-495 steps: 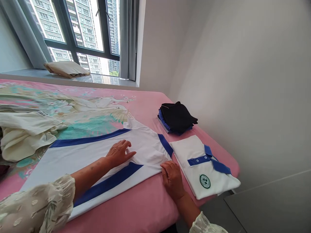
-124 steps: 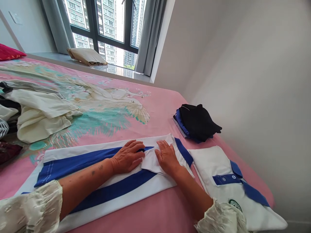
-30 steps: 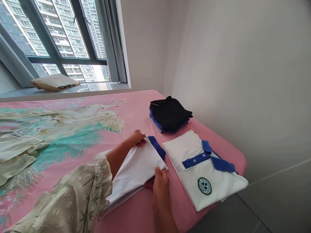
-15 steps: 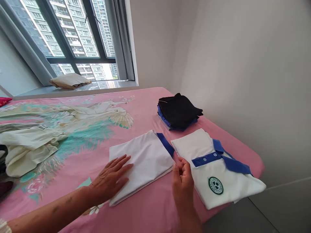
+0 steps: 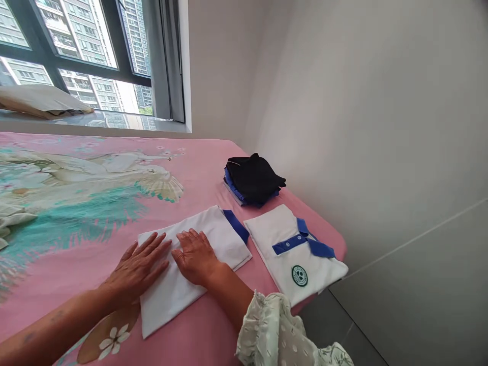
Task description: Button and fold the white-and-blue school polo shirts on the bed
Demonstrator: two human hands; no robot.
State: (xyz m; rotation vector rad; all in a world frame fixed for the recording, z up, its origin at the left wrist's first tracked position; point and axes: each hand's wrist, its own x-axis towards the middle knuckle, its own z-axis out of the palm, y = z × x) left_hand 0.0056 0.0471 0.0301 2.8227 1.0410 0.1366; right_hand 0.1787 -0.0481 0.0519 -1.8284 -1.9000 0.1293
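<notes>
A folded white shirt (image 5: 224,241) with a blue collar band along its right end lies on the bed. My left hand (image 5: 143,267) rests flat on its left part, fingers spread and pointing up to the right. Beside it, my right hand (image 5: 196,256) lies palm down on the middle of the same shirt, fingers extended. Both hands touch the cloth and neither grips anything. Just right of this shirt is a folded white polo shirt (image 5: 267,231) with a blue collar, a blue button placket and a round green badge.
A pile of folded black and blue clothes (image 5: 255,178) sits farther back near the wall. The bed has a pink patterned sheet (image 5: 206,168). Some loose pale cloth (image 5: 15,218) lies at the left edge. A cushion (image 5: 41,101) rests on the windowsill.
My right hand has left the shirt's right end and moved left onto its middle, opening flat. My left hand stays on the shirt. The view has turned right.
</notes>
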